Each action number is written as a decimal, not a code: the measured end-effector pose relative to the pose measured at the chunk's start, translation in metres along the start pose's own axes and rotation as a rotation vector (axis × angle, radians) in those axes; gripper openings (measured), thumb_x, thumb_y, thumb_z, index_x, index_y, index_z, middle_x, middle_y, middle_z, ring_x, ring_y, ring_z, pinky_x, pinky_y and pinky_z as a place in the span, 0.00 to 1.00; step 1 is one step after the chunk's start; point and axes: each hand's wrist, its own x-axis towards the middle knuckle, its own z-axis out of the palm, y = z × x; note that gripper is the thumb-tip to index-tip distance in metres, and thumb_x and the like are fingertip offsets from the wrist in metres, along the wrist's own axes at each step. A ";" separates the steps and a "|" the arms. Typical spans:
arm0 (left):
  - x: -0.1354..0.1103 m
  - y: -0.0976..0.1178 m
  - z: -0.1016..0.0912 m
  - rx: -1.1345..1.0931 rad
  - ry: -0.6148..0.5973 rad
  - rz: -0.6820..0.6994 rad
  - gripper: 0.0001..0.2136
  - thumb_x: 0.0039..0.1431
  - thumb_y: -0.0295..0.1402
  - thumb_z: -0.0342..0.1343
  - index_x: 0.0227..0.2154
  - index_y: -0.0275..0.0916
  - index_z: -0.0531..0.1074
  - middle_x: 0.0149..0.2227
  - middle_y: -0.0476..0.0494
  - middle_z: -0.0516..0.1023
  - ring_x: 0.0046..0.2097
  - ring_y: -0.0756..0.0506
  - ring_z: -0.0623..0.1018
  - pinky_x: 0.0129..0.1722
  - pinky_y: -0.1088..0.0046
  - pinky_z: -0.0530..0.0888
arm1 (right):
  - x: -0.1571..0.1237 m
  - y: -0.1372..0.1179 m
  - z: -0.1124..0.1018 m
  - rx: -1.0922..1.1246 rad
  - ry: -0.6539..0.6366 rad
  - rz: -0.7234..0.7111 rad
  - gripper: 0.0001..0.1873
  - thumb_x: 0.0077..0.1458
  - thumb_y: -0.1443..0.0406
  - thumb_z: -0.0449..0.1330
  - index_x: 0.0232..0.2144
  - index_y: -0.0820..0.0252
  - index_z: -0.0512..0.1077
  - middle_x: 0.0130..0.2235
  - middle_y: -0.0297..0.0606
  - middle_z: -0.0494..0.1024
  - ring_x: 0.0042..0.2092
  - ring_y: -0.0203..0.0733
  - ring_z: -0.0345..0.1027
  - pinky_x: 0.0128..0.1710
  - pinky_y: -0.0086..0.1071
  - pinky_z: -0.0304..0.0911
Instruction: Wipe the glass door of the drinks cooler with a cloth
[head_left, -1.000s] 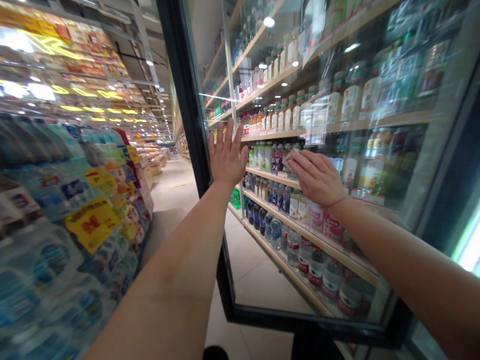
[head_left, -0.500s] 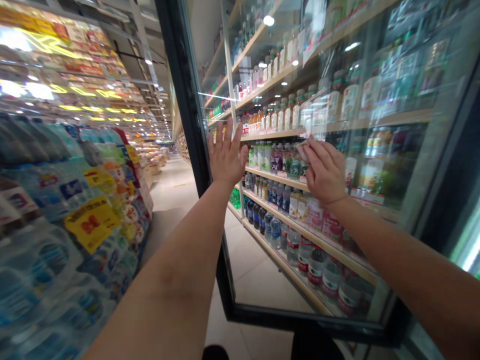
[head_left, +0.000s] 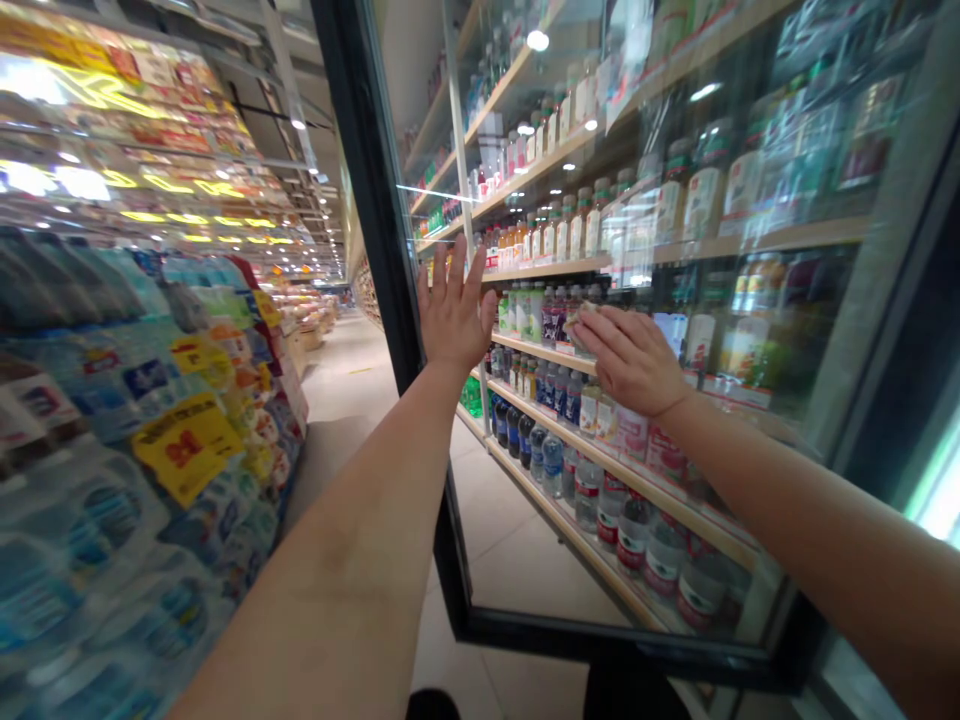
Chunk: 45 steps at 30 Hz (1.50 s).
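Note:
A glass door (head_left: 540,570) with a black frame stands swung out in front of me. My left hand (head_left: 454,315) lies flat against its left side, fingers spread, close to the frame. Farther right, my right hand (head_left: 634,360) is at the pane with its fingers together, pressing a small pale cloth (head_left: 583,315) to the glass. Only an edge of the cloth shows past the fingertips; the palm covers the rest. Rows of drink bottles (head_left: 551,235) on wooden shelves show in the pane behind both hands.
Stacked packs of bottled water (head_left: 112,510) with a yellow price sign (head_left: 187,448) fill the left side. A tiled aisle (head_left: 349,365) runs between them and the door. The black door frame (head_left: 615,645) crosses low in front of my feet.
My right hand has moved left and slightly down across the glass with the cloth, its fingers now flatter. My left hand has stayed in place on the door.

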 end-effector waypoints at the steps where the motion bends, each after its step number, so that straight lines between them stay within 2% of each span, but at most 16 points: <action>1: 0.000 0.001 0.000 0.002 0.002 0.002 0.29 0.71 0.49 0.41 0.70 0.46 0.57 0.74 0.48 0.49 0.76 0.42 0.42 0.75 0.53 0.38 | 0.000 0.000 0.000 0.001 -0.007 -0.015 0.34 0.63 0.71 0.54 0.70 0.52 0.58 0.65 0.38 0.70 0.65 0.50 0.62 0.64 0.46 0.58; 7: 0.000 0.000 0.000 0.013 0.006 0.005 0.29 0.71 0.49 0.41 0.70 0.46 0.58 0.74 0.47 0.49 0.76 0.42 0.42 0.74 0.55 0.38 | 0.001 0.001 0.000 -0.020 0.148 0.222 0.36 0.63 0.71 0.53 0.71 0.55 0.55 0.66 0.44 0.69 0.66 0.54 0.60 0.64 0.52 0.57; 11: -0.001 0.000 -0.001 -0.027 0.004 0.003 0.30 0.70 0.51 0.40 0.70 0.46 0.57 0.74 0.48 0.49 0.76 0.42 0.41 0.74 0.54 0.37 | 0.000 0.000 -0.001 0.025 0.000 0.082 0.34 0.62 0.70 0.55 0.69 0.51 0.60 0.65 0.38 0.70 0.66 0.51 0.62 0.64 0.48 0.58; 13: -0.001 0.001 -0.001 -0.028 0.001 0.002 0.30 0.70 0.51 0.40 0.70 0.46 0.57 0.74 0.48 0.49 0.76 0.42 0.41 0.74 0.54 0.36 | -0.001 -0.001 -0.002 0.038 -0.026 0.051 0.33 0.61 0.70 0.56 0.67 0.48 0.63 0.65 0.35 0.71 0.65 0.49 0.63 0.65 0.47 0.55; 18: -0.001 0.001 -0.002 -0.031 -0.008 -0.001 0.29 0.70 0.50 0.41 0.70 0.47 0.57 0.75 0.50 0.47 0.76 0.43 0.41 0.75 0.54 0.36 | 0.000 0.000 -0.003 -0.016 0.130 0.290 0.33 0.61 0.68 0.55 0.68 0.51 0.61 0.65 0.40 0.70 0.64 0.54 0.62 0.65 0.52 0.52; 20: -0.001 0.001 -0.001 -0.028 -0.003 0.004 0.29 0.70 0.49 0.41 0.70 0.47 0.57 0.75 0.50 0.47 0.76 0.43 0.41 0.75 0.53 0.36 | 0.000 -0.001 -0.003 -0.001 0.092 0.189 0.35 0.62 0.69 0.55 0.70 0.54 0.58 0.66 0.41 0.69 0.65 0.53 0.61 0.64 0.50 0.54; 23: -0.001 0.001 -0.001 -0.008 -0.004 0.001 0.29 0.71 0.49 0.41 0.70 0.45 0.57 0.74 0.48 0.48 0.76 0.42 0.41 0.75 0.54 0.37 | -0.002 -0.001 -0.004 0.043 -0.020 -0.091 0.37 0.62 0.69 0.55 0.72 0.54 0.54 0.66 0.38 0.68 0.66 0.49 0.61 0.65 0.45 0.55; 24: -0.001 0.001 -0.001 0.000 -0.004 0.001 0.30 0.71 0.49 0.40 0.70 0.44 0.57 0.74 0.47 0.48 0.76 0.42 0.41 0.75 0.54 0.38 | -0.002 -0.001 -0.003 0.044 -0.031 -0.112 0.37 0.62 0.69 0.56 0.72 0.53 0.53 0.66 0.37 0.68 0.66 0.48 0.61 0.65 0.45 0.55; 25: -0.001 0.001 -0.001 0.008 -0.003 0.003 0.29 0.71 0.49 0.40 0.71 0.44 0.57 0.74 0.47 0.48 0.76 0.42 0.41 0.75 0.54 0.38 | -0.002 -0.001 -0.003 0.036 -0.014 -0.079 0.38 0.62 0.69 0.55 0.72 0.52 0.53 0.66 0.37 0.69 0.65 0.48 0.62 0.65 0.45 0.55; 28: -0.001 0.001 -0.001 0.016 0.000 0.006 0.29 0.71 0.48 0.40 0.71 0.45 0.57 0.74 0.48 0.48 0.76 0.43 0.41 0.75 0.54 0.38 | -0.002 0.000 0.000 -0.010 0.126 0.186 0.38 0.62 0.71 0.53 0.72 0.53 0.54 0.66 0.41 0.69 0.65 0.53 0.61 0.64 0.50 0.57; 30: -0.002 0.002 -0.002 0.012 -0.001 0.000 0.29 0.71 0.49 0.40 0.70 0.46 0.57 0.74 0.48 0.49 0.76 0.43 0.42 0.75 0.55 0.37 | -0.002 0.000 0.002 -0.025 0.190 0.266 0.37 0.61 0.72 0.53 0.71 0.55 0.55 0.66 0.44 0.69 0.65 0.55 0.61 0.64 0.52 0.58; 32: -0.002 0.002 -0.002 0.011 0.000 -0.005 0.29 0.71 0.50 0.40 0.70 0.46 0.58 0.74 0.47 0.49 0.76 0.43 0.42 0.75 0.56 0.38 | -0.002 0.000 0.002 -0.005 0.152 0.193 0.36 0.61 0.71 0.53 0.71 0.56 0.57 0.65 0.43 0.70 0.65 0.54 0.61 0.63 0.50 0.59; 36: -0.002 0.001 -0.001 0.016 0.001 -0.009 0.30 0.71 0.51 0.39 0.70 0.46 0.58 0.74 0.48 0.50 0.75 0.43 0.43 0.75 0.57 0.38 | -0.003 -0.001 -0.001 0.066 -0.040 -0.050 0.34 0.62 0.68 0.56 0.69 0.51 0.59 0.65 0.36 0.70 0.64 0.50 0.63 0.64 0.47 0.58; 38: -0.001 0.000 0.001 0.016 0.001 -0.008 0.30 0.71 0.52 0.38 0.70 0.46 0.57 0.74 0.49 0.49 0.76 0.43 0.42 0.75 0.56 0.37 | -0.002 -0.002 -0.001 0.051 0.004 -0.006 0.33 0.63 0.67 0.56 0.69 0.52 0.60 0.64 0.37 0.71 0.63 0.50 0.64 0.64 0.48 0.58; 42: -0.001 -0.002 0.002 0.032 -0.004 -0.001 0.31 0.71 0.52 0.37 0.71 0.43 0.56 0.75 0.48 0.48 0.76 0.42 0.41 0.75 0.53 0.38 | 0.000 -0.002 -0.001 -0.009 0.182 0.196 0.34 0.62 0.70 0.55 0.69 0.57 0.59 0.64 0.44 0.71 0.64 0.53 0.62 0.63 0.49 0.60; 45: -0.002 -0.001 0.000 0.013 0.001 0.005 0.30 0.71 0.51 0.38 0.70 0.45 0.57 0.74 0.48 0.49 0.76 0.43 0.42 0.75 0.54 0.38 | -0.001 -0.003 -0.001 0.033 0.073 0.065 0.34 0.61 0.70 0.56 0.69 0.56 0.60 0.65 0.41 0.70 0.64 0.52 0.62 0.63 0.48 0.60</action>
